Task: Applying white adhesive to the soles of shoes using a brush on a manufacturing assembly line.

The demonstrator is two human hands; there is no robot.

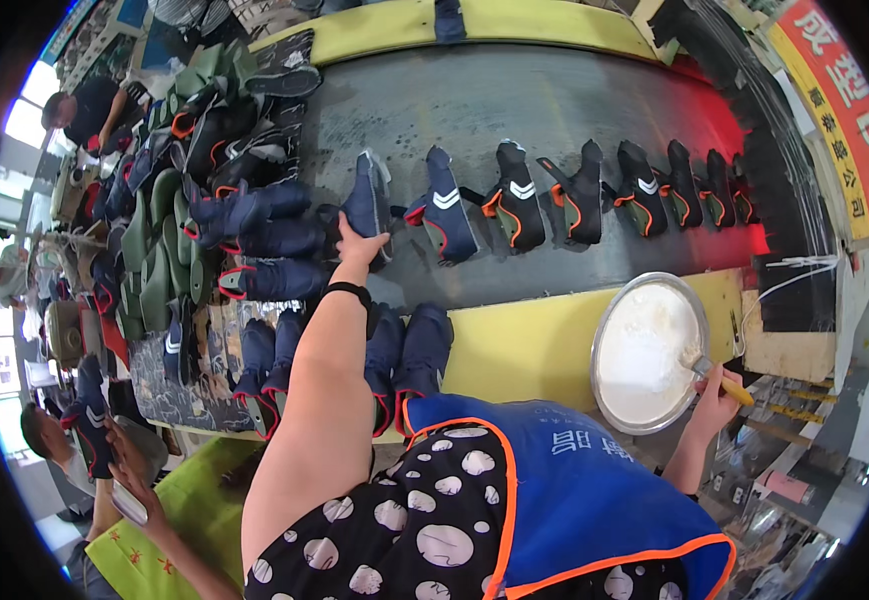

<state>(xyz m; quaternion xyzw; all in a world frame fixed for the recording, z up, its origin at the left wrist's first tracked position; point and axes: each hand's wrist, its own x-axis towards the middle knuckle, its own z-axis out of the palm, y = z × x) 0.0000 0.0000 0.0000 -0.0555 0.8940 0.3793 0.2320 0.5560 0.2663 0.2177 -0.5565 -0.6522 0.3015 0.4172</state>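
On the grey conveyor belt (424,100), my left hand (359,245) is closed around the near end of a navy shoe upper (364,195), thumb at its right side. My right hand (714,400) grips a brush (730,386) by its yellow handle. Its bristles rest in white paste (654,340) near the right side of a round metal bowl (601,385). To the right of my left hand, a navy upper with white chevrons (444,205) and a black upper with orange trim (516,200) lead a row of several similar ones.
Navy uppers (279,235) lie piled left of my forearm, with green soles (154,265) beyond. More uppers (424,345) stand along the near edge. A dark strip curtain (754,150) hangs at the belt's right end, lit red. A co-worker's hand (129,450) holds a shoe at lower left.
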